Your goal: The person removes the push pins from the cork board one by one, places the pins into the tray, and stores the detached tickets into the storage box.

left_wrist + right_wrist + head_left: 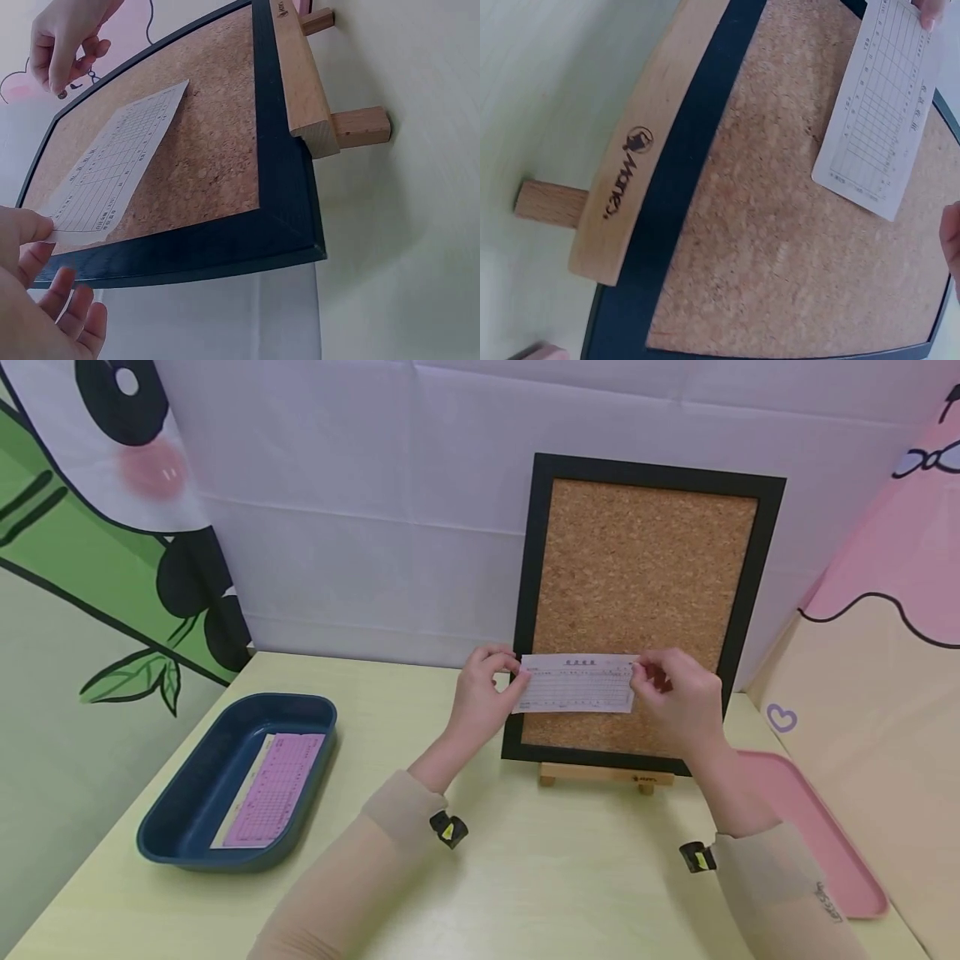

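Observation:
Thumb and fingers of my left hand [487, 685] pinch the left end of a white printed form slip [576, 683], held lengthwise in front of the lower part of a cork board [637, 568] with a black frame. In the left wrist view the slip's far end stands free over the cork. My right hand [678, 697] is by the slip's right end, its fingers curled together. Between its fingertips a small dark object [62, 95] shows in the left wrist view; its kind is too small to make out. Only bits of the right hand [951, 236] enter the right wrist view.
The board stands on a small wooden easel [607, 774] on the pale table [525, 877]. At left, a dark blue tray [187, 777] holds a pad of pink forms [277, 789]. A pink tray [832, 843] lies at right, partly behind my right arm. A cloth backdrop [360, 527] hangs behind.

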The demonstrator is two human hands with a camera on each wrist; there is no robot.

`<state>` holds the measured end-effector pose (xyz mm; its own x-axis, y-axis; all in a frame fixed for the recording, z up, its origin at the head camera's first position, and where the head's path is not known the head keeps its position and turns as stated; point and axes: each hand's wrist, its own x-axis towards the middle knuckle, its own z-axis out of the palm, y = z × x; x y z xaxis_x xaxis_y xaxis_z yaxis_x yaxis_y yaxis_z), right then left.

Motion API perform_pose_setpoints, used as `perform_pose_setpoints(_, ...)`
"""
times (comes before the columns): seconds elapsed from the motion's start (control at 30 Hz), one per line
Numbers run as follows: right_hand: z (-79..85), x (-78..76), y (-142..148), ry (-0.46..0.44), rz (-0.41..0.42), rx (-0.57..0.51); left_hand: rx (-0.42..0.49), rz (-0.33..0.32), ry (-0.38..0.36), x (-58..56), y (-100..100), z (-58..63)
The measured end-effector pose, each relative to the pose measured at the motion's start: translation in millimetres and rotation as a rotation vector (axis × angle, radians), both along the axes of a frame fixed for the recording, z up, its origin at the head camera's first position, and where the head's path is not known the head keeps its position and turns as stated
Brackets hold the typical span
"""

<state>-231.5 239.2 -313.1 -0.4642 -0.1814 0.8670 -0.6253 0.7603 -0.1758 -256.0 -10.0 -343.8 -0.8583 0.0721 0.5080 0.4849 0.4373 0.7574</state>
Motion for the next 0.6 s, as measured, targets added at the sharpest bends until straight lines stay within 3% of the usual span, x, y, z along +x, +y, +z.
perform_pose_setpoints(0.4,18.7,20.2,11,0.017,-0.032,0.092,-0.06,-0.032,0.066,13.1,-18,15.3)
perform_pose_setpoints(0.6,24.8,30.1,21,0.019,-0.046,0.129,-0.11,-0.011,0.119,19.6,-26,23.4)
